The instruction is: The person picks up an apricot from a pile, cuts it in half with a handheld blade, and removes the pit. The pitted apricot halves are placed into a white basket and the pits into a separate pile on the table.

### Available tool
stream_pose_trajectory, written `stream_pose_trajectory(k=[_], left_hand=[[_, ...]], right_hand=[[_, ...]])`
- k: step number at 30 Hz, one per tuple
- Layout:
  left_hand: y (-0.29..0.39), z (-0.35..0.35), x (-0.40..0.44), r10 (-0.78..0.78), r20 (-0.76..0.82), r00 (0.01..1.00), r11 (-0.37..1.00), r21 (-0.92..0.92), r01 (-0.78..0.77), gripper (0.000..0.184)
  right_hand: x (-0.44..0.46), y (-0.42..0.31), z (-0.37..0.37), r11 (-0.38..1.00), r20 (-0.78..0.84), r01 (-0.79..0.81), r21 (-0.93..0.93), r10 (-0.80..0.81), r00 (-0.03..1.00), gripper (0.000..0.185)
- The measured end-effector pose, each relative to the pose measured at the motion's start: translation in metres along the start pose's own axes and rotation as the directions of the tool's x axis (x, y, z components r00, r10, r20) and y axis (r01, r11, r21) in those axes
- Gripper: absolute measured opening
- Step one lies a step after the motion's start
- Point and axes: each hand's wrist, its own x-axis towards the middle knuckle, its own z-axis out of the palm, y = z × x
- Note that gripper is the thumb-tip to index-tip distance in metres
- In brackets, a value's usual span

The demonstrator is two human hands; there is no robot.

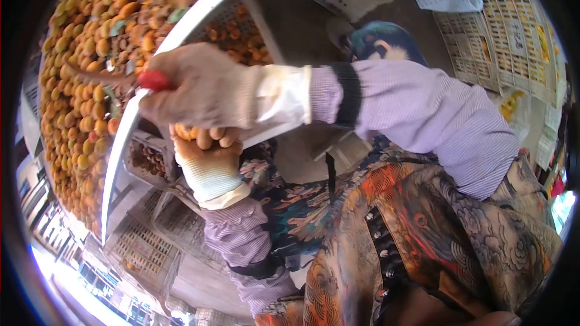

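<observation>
My right hand (202, 84), in a soiled glove, is closed around a red-handled tool (156, 80) above the white rim of a heaped fruit bin. A thin brown blurred shape reaches left from the red part over the fruit; I cannot tell whether it belongs to the tool. Just below, my left hand (208, 154), gloved with fingertips showing, is curled round an orange fruit (186, 131), partly hidden by my right hand. Many small orange and greenish apricot-like fruits (84, 108) with dry leaves fill the bin beyond its rim (118, 157).
Crates with orange fruit (235, 42) and dark pieces (145, 162) stand under the rim. More plastic crates (513, 36) are stacked at the right, and others (142, 247) at lower left. A dark-haired person (386, 42) is near my right forearm.
</observation>
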Motion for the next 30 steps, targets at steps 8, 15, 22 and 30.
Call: stream_pose_trajectory(k=[8, 15, 22, 30], left_hand=[[0.018, 0.015, -0.006, 0.208, -0.100, 0.973, 0.973, 0.126, -0.195, 0.052], [0.007, 0.014, -0.001, 0.114, 0.122, 0.986, 0.981, 0.144, -0.131, 0.054], [-0.012, 0.027, -0.012, 0.029, 0.192, 0.981, 0.903, 0.415, -0.108, 0.049], [-0.017, 0.040, -0.023, -0.011, 0.150, 0.989, 0.889, 0.454, -0.059, 0.055]], right_hand=[[0.002, 0.002, -0.010, 0.838, -0.023, 0.135, -0.529, -0.173, 0.985, 0.031], [0.001, -0.043, -0.016, 0.943, -0.075, -0.079, 0.323, 0.109, 0.991, 0.020], [0.001, -0.042, -0.033, 0.902, 0.001, 0.423, 0.089, -0.424, 0.905, 0.029], [-0.004, -0.047, -0.027, 0.921, 0.126, 0.171, 0.350, -0.227, 0.966, 0.040]])
